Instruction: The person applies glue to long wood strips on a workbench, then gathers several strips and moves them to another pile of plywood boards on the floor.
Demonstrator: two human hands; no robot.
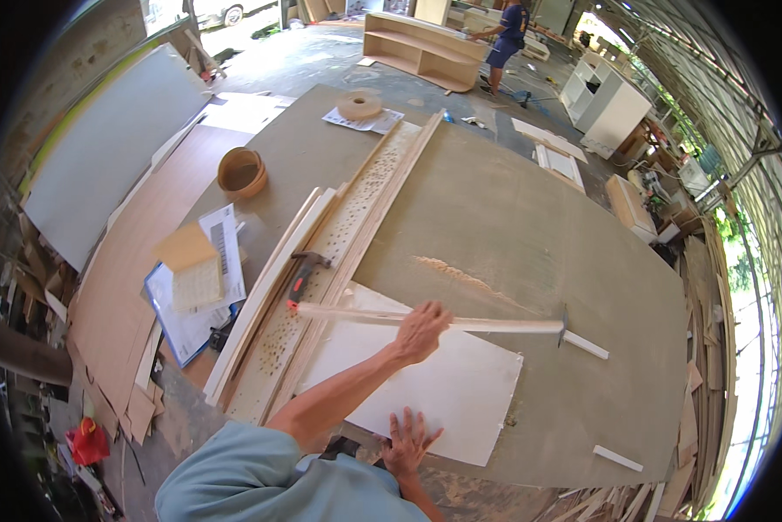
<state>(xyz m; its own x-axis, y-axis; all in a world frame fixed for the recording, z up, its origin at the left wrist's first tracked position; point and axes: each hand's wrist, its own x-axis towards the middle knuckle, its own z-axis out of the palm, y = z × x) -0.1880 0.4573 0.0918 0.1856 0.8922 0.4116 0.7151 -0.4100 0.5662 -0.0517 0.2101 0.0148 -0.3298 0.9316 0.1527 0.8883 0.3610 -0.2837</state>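
Note:
My left hand [421,331] is closed around a long thin wooden strip [504,325] that lies across the workbench above a white panel [461,391]. Near the panel's front edge, my right hand [407,444] presses flat on it with fingers spread. A hammer [304,274] with a red and black handle rests just left of the strip's end, on a long perforated board [356,209]. A short white strip [587,345] lies at the wooden strip's right end.
The large grey workbench [565,244] carries a sawdust streak [461,278], two rolls of edge banding [241,171] [359,106], papers with a wood block [195,278] at left, and a small white offcut [617,457]. Another person [504,35] stands by a shelf unit far back.

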